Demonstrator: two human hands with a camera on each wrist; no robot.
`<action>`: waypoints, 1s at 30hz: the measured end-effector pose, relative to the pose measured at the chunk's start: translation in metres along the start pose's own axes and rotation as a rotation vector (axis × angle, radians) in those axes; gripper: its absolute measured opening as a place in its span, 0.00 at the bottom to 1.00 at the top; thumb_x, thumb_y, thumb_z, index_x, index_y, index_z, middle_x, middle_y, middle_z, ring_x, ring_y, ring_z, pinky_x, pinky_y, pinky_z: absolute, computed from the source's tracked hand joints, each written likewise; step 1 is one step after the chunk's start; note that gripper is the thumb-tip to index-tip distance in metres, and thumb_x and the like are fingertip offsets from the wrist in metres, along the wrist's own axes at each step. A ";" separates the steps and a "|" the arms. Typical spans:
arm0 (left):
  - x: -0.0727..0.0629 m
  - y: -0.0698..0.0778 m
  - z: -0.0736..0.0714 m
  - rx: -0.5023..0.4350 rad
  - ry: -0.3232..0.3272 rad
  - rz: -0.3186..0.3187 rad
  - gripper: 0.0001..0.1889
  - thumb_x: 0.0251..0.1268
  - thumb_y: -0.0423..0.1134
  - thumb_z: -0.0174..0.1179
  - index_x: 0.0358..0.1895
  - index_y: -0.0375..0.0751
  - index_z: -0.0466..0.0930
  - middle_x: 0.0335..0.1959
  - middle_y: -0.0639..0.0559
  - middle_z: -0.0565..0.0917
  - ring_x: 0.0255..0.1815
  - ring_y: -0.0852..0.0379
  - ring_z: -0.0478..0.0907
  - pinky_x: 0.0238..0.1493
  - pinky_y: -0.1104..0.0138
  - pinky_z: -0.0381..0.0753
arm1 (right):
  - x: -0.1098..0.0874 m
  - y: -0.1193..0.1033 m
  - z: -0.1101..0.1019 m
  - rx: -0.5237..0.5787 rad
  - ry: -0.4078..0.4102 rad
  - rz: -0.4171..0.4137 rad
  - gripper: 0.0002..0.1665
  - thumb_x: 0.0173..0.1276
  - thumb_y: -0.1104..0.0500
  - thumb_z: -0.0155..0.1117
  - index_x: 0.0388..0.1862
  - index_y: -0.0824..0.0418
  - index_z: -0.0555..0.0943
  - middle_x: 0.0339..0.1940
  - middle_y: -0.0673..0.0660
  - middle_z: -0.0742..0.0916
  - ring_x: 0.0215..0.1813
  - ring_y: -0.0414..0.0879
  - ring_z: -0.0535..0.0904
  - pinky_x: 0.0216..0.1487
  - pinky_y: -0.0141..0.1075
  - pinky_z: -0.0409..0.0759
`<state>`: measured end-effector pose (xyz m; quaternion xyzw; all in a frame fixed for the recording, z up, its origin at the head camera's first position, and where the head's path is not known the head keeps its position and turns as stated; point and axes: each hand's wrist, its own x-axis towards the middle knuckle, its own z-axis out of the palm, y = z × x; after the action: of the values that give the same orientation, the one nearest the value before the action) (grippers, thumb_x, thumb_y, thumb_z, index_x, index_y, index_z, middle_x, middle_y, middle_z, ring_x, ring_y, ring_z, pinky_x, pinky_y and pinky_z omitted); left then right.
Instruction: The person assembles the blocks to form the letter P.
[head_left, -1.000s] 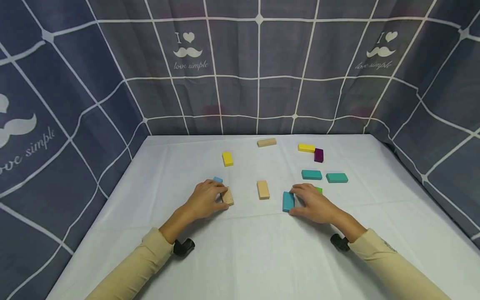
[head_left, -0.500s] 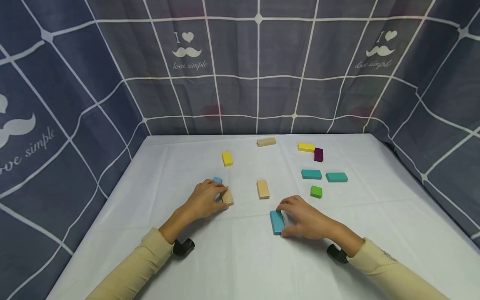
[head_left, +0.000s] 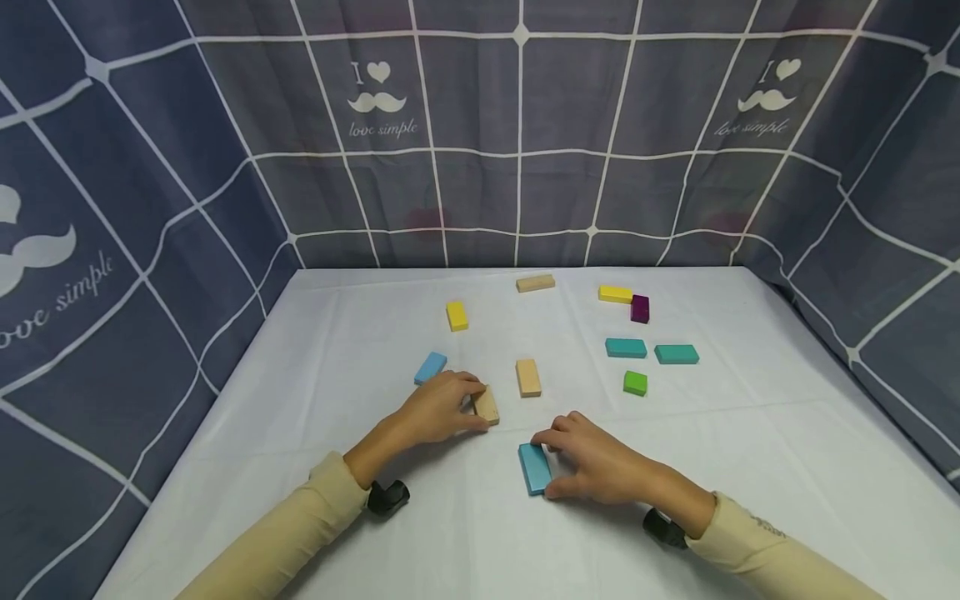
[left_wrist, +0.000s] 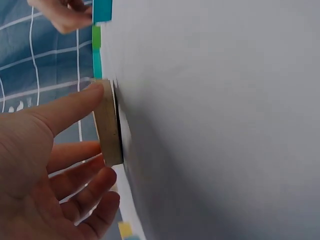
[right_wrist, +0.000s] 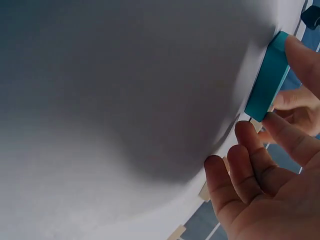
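My left hand (head_left: 441, 408) pinches a plain wooden block (head_left: 487, 405) by its two short ends. In the left wrist view this wooden block (left_wrist: 107, 125) sits between thumb and index finger, close over the white cloth. Nearer to me, my right hand (head_left: 600, 468) holds a teal-blue block (head_left: 534, 469) the same way, thumb at one end and index finger at the other. The right wrist view shows that blue block (right_wrist: 267, 77) low over the cloth, the other fingers loosely bent below it. Whether either block touches the cloth, I cannot tell.
Behind the left hand lies a light blue block (head_left: 431, 367). A second wooden block (head_left: 528, 378) lies between the hands, farther back. Toward the right are a green block (head_left: 635, 383), two teal blocks (head_left: 626, 348), a purple block (head_left: 640, 308) and a yellow block (head_left: 615, 294).
My right hand has brought the blue block left and toward me, uncovering the green block. In the last half second my left hand has shifted right with the wooden block, uncovering the light blue one.
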<state>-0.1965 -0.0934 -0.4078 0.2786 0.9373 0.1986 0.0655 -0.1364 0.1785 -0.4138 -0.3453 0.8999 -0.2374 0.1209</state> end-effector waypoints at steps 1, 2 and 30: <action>0.002 0.004 0.001 -0.006 -0.011 0.006 0.32 0.58 0.52 0.71 0.60 0.35 0.80 0.61 0.44 0.79 0.63 0.46 0.74 0.62 0.56 0.73 | 0.000 -0.001 0.001 -0.002 0.000 -0.004 0.34 0.58 0.41 0.74 0.60 0.54 0.79 0.47 0.45 0.78 0.50 0.41 0.68 0.51 0.38 0.73; 0.003 0.007 0.002 -0.015 -0.020 0.012 0.31 0.58 0.52 0.71 0.60 0.35 0.80 0.61 0.44 0.79 0.63 0.47 0.74 0.62 0.56 0.73 | -0.001 -0.001 0.002 -0.007 0.002 -0.009 0.34 0.59 0.40 0.74 0.60 0.54 0.79 0.47 0.45 0.78 0.50 0.41 0.68 0.51 0.38 0.73; 0.016 0.036 0.020 -0.077 -0.085 0.122 0.25 0.66 0.49 0.65 0.61 0.37 0.80 0.57 0.50 0.79 0.59 0.54 0.76 0.59 0.61 0.75 | -0.005 -0.005 0.007 -0.089 0.079 -0.077 0.29 0.59 0.48 0.75 0.55 0.62 0.84 0.40 0.44 0.81 0.37 0.35 0.70 0.39 0.31 0.72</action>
<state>-0.1878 -0.0502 -0.4119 0.3408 0.9066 0.2263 0.1036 -0.1270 0.1760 -0.4171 -0.3752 0.8996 -0.2151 0.0608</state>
